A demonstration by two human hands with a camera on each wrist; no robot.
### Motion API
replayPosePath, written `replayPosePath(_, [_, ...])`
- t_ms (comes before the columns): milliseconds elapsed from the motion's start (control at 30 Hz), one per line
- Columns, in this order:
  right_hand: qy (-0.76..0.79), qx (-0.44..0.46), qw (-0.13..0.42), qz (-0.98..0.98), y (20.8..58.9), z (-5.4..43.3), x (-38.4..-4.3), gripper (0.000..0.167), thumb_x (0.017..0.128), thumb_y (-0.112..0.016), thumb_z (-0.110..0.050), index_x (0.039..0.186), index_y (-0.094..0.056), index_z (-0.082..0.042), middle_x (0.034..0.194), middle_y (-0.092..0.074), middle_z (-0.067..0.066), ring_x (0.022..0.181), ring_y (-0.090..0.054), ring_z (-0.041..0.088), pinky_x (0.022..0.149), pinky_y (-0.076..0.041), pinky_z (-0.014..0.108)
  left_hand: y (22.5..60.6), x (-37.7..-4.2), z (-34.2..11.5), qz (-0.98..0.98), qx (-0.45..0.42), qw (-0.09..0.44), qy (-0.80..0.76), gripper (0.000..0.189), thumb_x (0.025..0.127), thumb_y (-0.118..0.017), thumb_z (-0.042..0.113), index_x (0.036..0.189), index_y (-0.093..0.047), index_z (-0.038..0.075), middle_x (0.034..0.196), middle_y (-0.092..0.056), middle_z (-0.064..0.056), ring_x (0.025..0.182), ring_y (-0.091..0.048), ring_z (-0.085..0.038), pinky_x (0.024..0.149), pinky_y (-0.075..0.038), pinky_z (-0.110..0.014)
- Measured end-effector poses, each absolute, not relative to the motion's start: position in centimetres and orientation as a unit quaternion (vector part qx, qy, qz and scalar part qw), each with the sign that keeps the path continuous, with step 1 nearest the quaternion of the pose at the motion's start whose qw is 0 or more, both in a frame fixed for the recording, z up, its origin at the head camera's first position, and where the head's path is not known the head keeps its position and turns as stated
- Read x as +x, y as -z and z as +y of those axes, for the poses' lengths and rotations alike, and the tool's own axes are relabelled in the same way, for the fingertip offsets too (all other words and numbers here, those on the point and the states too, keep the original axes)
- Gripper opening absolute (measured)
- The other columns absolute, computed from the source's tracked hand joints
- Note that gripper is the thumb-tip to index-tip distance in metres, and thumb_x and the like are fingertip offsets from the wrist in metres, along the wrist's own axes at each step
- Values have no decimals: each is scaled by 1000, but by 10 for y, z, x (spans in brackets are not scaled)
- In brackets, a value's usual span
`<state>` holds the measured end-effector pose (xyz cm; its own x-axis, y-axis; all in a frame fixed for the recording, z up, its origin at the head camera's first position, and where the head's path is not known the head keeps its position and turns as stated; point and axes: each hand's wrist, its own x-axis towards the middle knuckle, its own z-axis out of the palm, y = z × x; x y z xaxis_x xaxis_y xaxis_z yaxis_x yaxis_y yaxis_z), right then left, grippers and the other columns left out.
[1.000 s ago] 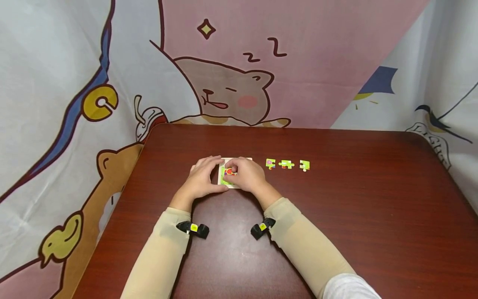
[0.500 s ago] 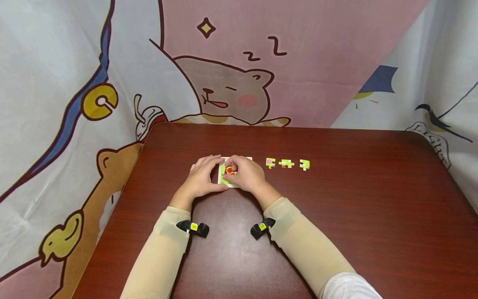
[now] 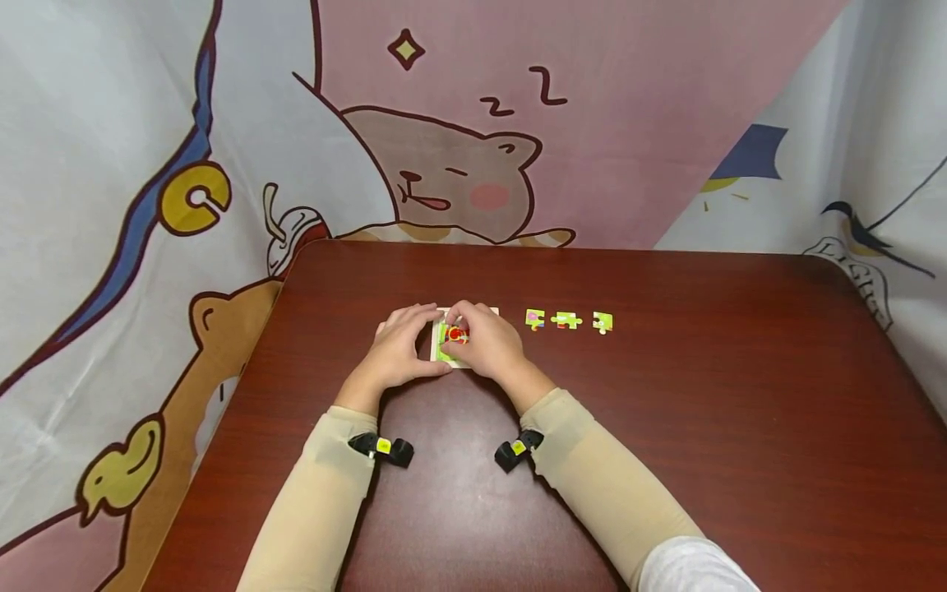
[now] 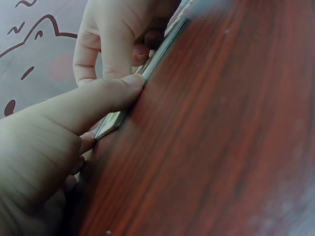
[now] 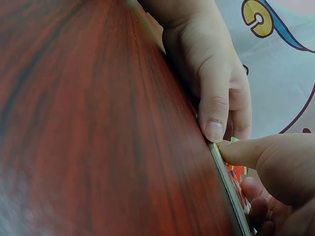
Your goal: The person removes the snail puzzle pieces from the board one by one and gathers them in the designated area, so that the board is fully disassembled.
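Observation:
A small jigsaw board (image 3: 434, 349) with a pale wooden rim lies flat on the table. My left hand (image 3: 397, 345) grips it, thumb on the near edge and fingertips at the far edge. Over the board's right part, my right hand (image 3: 490, 339) pinches a red and green puzzle piece (image 3: 456, 335) between thumb and curled fingers. The right wrist view shows the piece's green corner (image 5: 235, 139) standing up beside the right thumb. The left thumb presses the board's edge (image 4: 167, 45) in the left wrist view. The right hand hides much of the board.
Three loose pieces lie in a row right of the board: a left one (image 3: 535, 319), a middle one (image 3: 566, 320) and a right one (image 3: 602, 321). The red-brown table (image 3: 703, 395) reaches back to a cartoon-printed cloth (image 3: 607, 123).
The piece under my right fingers has shifted and turned slightly, showing more of its round red print. My left hand keeps its hold on the board. The head view has tilted a little.

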<state>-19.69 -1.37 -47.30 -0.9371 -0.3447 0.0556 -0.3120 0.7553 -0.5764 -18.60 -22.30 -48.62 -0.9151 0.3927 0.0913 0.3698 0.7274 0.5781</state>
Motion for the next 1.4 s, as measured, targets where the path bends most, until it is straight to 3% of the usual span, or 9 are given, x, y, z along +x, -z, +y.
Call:
replayPosePath(567, [294, -169, 17, 941, 471, -16, -195, 36, 89, -86, -34, 118, -65, -25, 110, -63, 2, 93, -67, 20, 78, -53, 43, 483, -186, -222, 930, 202, 23, -306, 93, 75, -92, 47, 154, -55, 14, 165, -46, -5, 156, -30, -31, 112, -31, -60])
replayPosePath(867, [231, -183, 36, 955, 470, -22, -196, 31, 99, -77, -37, 123, -68, -20, 125, -63, 7, 107, -69, 26, 89, -56, 47, 483, -186, -222, 932, 199, 28, -303, 96, 76, -93, 47, 157, -53, 13, 167, -44, -5, 156, -29, -30, 113, -30, -59])
replayPosePath(1033, [230, -177, 40, 956, 470, -24, -196, 30, 99, -78, -38, 120, -72, -17, 122, -62, 7, 106, -68, 26, 90, -55, 46, 482, -185, -223, 931, 198, 26, -307, 95, 76, -93, 46, 155, -55, 12, 166, -45, -4, 156, -30, -30, 113, -30, -59])
replayPosePath(1267, [243, -165, 46, 955, 470, -24, -196, 46, 97, -79, -40, 136, -69, -16, 131, -63, 8, 111, -68, 27, 91, -55, 45, 482, -185, -223, 929, 199, 26, -310, 94, 76, -93, 46, 155, -55, 12, 166, -45, -5, 156, -29, -31, 113, -30, -59])
replayPosePath(1400, [243, -165, 46, 955, 469, -23, -197, 44, 97, -79, -40, 135, -73, -19, 130, -63, 7, 111, -69, 27, 90, -55, 46, 482, -185, -223, 930, 201, 23, -308, 94, 75, -93, 46, 155, -55, 12, 166, -46, -5, 156, -30, -31, 113, -31, -60])
